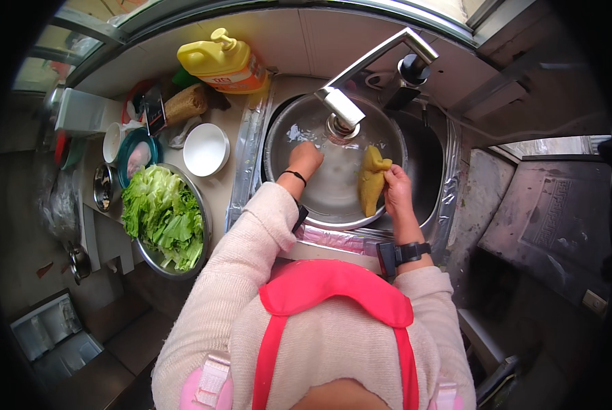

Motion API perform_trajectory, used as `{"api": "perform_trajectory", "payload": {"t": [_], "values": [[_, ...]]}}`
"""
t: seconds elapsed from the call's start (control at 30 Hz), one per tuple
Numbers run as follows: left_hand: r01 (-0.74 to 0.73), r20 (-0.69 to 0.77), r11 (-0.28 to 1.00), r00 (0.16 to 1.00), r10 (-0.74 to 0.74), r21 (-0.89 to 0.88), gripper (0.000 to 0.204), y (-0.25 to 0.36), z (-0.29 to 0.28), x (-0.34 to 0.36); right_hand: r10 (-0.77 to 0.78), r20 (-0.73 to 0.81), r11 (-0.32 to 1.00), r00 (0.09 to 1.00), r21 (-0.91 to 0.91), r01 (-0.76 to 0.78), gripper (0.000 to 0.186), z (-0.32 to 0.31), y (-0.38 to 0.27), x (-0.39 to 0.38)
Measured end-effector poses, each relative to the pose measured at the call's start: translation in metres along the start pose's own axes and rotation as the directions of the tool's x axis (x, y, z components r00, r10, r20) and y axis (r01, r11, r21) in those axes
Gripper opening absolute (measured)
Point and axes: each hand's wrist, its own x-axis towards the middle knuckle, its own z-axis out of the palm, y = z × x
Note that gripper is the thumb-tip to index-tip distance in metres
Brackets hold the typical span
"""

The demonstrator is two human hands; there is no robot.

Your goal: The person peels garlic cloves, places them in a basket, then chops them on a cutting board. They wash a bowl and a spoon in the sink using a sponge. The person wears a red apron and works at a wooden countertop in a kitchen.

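A large round metal basin sits in the sink, with what looks like shallow water in it. Over the basin's right side hangs a yellow cloth, bunched at its top. My right hand pinches the cloth by its right edge. On the opposite side, my left hand is curled into a fist above the basin's left part; its fingertips are turned away, so anything inside stays hidden. The faucet reaches over the back of the basin, between my hands.
Left of the sink stands a metal bowl heaped with leafy lettuce, near a white bowl. A teal bowl holds something pale. At the back is a yellow pump jug. A dark panel lies to the right.
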Motion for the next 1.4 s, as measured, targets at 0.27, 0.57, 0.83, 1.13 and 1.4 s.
{"api": "perform_trajectory", "payload": {"t": [0.27,0.57,0.83,1.13,1.4], "values": [[0.101,0.030,0.957,0.993,-0.113,0.272,0.022,0.008,0.042,0.028,0.005,-0.037,1.000,0.999,0.027,-0.004,0.011,-0.004,-0.003,-0.001],[0.089,0.044,0.984,0.994,-0.097,0.155,0.025,0.007,0.045,0.025,0.028,-0.106,0.968,0.994,0.250,-0.001,0.017,-0.007,0.002,0.010],[0.340,0.408,0.589,0.913,-0.019,-0.733,0.033,-0.003,0.031,-0.017,-0.124,-0.138,0.963,0.983,0.221,0.153,0.019,0.016,-0.010,0.046],[-0.092,0.138,0.942,0.980,0.143,-0.323,0.035,-0.011,0.015,-0.059,-0.152,0.520,0.363,0.840,-0.762,0.537,0.031,0.059,0.021,0.057],[-0.383,0.119,0.914,0.909,0.398,-0.133,0.027,-0.019,-0.029,-0.077,0.247,0.657,0.044,0.712,-0.742,0.669,0.048,0.057,0.001,0.049]]}}
